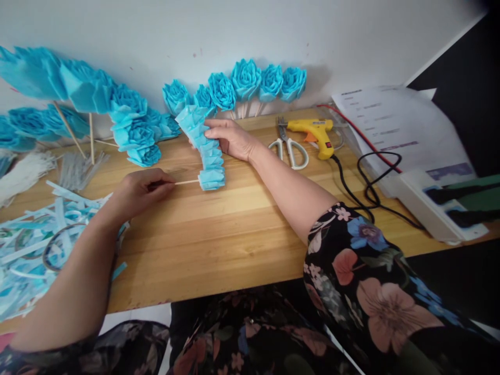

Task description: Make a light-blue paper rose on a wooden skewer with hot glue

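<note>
My left hand (146,192) pinches a thin wooden stick (187,182) that points to the right. At the stick's far end a small roll of folded blue paper (211,178) is wound around it. From that roll a pleated blue paper strip (201,138) runs up and away over the table. My right hand (230,138) grips the strip near its upper part, thumb on top and the other fingers mostly hidden behind it. Finished blue paper flowers (247,79) on sticks stand behind the strip, against the wall.
More blue flowers (135,125) crowd the back left. Paper scraps (58,234) with rolls of tape lie at left, beside clear thin strips (80,169). Scissors (291,151), a yellow glue gun (314,133) with black cord, printed sheets (394,125) and a power strip (433,208) are at right.
</note>
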`<state>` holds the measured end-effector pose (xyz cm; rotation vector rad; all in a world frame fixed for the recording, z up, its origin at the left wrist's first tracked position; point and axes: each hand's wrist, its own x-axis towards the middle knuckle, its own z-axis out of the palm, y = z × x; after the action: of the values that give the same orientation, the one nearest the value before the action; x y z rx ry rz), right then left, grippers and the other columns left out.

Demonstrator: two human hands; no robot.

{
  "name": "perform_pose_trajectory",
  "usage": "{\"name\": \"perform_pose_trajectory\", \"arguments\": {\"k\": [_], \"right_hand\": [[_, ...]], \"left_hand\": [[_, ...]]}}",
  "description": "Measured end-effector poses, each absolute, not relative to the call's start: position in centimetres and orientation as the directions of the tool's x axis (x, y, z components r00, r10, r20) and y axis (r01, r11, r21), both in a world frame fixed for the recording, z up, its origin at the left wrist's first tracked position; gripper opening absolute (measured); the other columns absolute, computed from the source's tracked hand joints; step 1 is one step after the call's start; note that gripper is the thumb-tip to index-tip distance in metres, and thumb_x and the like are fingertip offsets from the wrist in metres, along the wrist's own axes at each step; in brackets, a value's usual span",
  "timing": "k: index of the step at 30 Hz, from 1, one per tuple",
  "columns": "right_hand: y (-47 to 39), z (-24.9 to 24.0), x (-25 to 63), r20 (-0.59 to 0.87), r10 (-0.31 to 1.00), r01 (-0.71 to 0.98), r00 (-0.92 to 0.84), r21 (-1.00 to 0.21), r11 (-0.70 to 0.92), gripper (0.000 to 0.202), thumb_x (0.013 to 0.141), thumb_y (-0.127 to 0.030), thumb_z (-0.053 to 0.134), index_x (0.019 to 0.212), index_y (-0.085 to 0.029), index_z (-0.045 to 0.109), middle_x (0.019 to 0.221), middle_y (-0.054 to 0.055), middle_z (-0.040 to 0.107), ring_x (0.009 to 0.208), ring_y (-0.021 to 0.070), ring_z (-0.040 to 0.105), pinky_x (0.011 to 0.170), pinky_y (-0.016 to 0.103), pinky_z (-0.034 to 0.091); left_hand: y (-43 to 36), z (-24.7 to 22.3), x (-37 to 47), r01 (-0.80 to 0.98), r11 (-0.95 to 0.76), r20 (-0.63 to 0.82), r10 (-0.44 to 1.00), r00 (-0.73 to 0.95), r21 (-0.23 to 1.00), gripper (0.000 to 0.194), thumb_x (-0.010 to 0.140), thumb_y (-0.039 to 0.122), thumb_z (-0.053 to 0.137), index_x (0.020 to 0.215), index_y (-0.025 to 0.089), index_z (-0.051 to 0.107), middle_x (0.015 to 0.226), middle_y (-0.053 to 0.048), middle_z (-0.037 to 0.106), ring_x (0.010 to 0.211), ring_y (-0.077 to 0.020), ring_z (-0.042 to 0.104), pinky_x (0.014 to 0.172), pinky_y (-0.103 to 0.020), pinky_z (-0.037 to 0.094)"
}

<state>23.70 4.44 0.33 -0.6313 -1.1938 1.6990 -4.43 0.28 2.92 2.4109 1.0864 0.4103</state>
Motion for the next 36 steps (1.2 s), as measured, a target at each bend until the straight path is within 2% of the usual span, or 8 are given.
{"name": "perform_pose_trajectory", "arguments": {"k": [7, 12, 18, 24, 28, 32, 36], "right_hand": [[4.9, 0.0, 23.7, 0.072, 0.904, -0.373, -0.421, -0.922, -0.101, 0.019, 0.090, -0.021, 0.061, 0.107, -0.014, 0.067, 0.088, 0.005, 0.076, 0.086, 0.0164, 0.074, 0.088, 0.032, 0.059], [4.5, 0.2, 23.8, 0.076, 0.907, -0.409, -0.413, -0.906, -0.110, 0.014, 0.086, -0.021, 0.065, 0.099, -0.016, 0.068, 0.091, 0.006, 0.076, 0.096, 0.0213, 0.072, 0.091, 0.036, 0.059], [3.8, 1.3, 23.0, 0.154, 0.887, -0.489, -0.436, -0.868, -0.089, 0.015, 0.089, -0.017, 0.055, 0.097, -0.016, 0.068, 0.092, 0.004, 0.076, 0.106, 0.0191, 0.069, 0.099, 0.037, 0.055], [3.6, 1.1, 22.5, 0.040, 0.895, -0.370, -0.444, -0.918, -0.142, 0.014, 0.084, -0.026, 0.066, 0.094, -0.018, 0.071, 0.092, 0.005, 0.077, 0.110, 0.0212, 0.067, 0.099, 0.037, 0.054], [3.5, 0.8, 22.7, 0.011, 0.899, -0.354, -0.438, -0.921, -0.161, 0.012, 0.083, -0.024, 0.067, 0.094, -0.021, 0.070, 0.093, 0.004, 0.077, 0.106, 0.0216, 0.068, 0.098, 0.036, 0.055], [3.7, 0.6, 22.8, 0.077, 0.881, -0.408, -0.467, -0.902, -0.137, 0.015, 0.087, -0.017, 0.058, 0.098, -0.016, 0.067, 0.095, 0.007, 0.077, 0.093, 0.0191, 0.072, 0.095, 0.037, 0.056], [3.9, 0.4, 22.8, 0.104, 0.881, -0.402, -0.461, -0.910, -0.103, 0.014, 0.089, -0.018, 0.056, 0.098, -0.014, 0.066, 0.097, 0.008, 0.076, 0.089, 0.0183, 0.073, 0.094, 0.037, 0.057]], "left_hand": [[0.5, 2.1, -4.5, 0.680, -0.507, 0.081, 0.828, 0.554, 0.530, 0.035, 0.086, 0.046, 0.061, 0.093, 0.014, 0.070, 0.077, -0.002, 0.069, 0.062, -0.0116, 0.052, 0.060, -0.022, 0.044], [0.5, 2.2, -4.6, 0.673, -0.533, 0.097, 0.815, 0.571, 0.514, 0.033, 0.088, 0.046, 0.060, 0.092, 0.016, 0.071, 0.077, -0.002, 0.070, 0.063, -0.0121, 0.053, 0.061, -0.023, 0.044], [0.6, 3.4, -5.1, 0.681, -0.559, 0.169, 0.816, 0.553, 0.474, 0.032, 0.088, 0.047, 0.058, 0.090, 0.019, 0.071, 0.082, -0.003, 0.073, 0.070, -0.0155, 0.061, 0.062, -0.024, 0.044], [0.7, 3.1, -4.7, 0.661, -0.571, 0.123, 0.794, 0.595, 0.487, 0.031, 0.089, 0.046, 0.058, 0.088, 0.017, 0.070, 0.081, -0.003, 0.072, 0.069, -0.0145, 0.058, 0.064, -0.025, 0.044], [0.7, 2.6, -4.5, 0.670, -0.546, 0.105, 0.808, 0.580, 0.503, 0.032, 0.088, 0.047, 0.059, 0.088, 0.017, 0.070, 0.082, -0.003, 0.072, 0.069, -0.0140, 0.057, 0.067, -0.025, 0.045], [0.8, 2.3, -4.6, 0.670, -0.548, 0.119, 0.810, 0.574, 0.501, 0.033, 0.088, 0.047, 0.058, 0.089, 0.017, 0.071, 0.084, -0.003, 0.073, 0.069, -0.0143, 0.056, 0.068, -0.025, 0.046], [0.8, 2.2, -4.5, 0.679, -0.543, 0.119, 0.816, 0.565, 0.494, 0.033, 0.087, 0.048, 0.057, 0.088, 0.017, 0.071, 0.081, -0.003, 0.072, 0.066, -0.0138, 0.054, 0.066, -0.025, 0.045]]}}
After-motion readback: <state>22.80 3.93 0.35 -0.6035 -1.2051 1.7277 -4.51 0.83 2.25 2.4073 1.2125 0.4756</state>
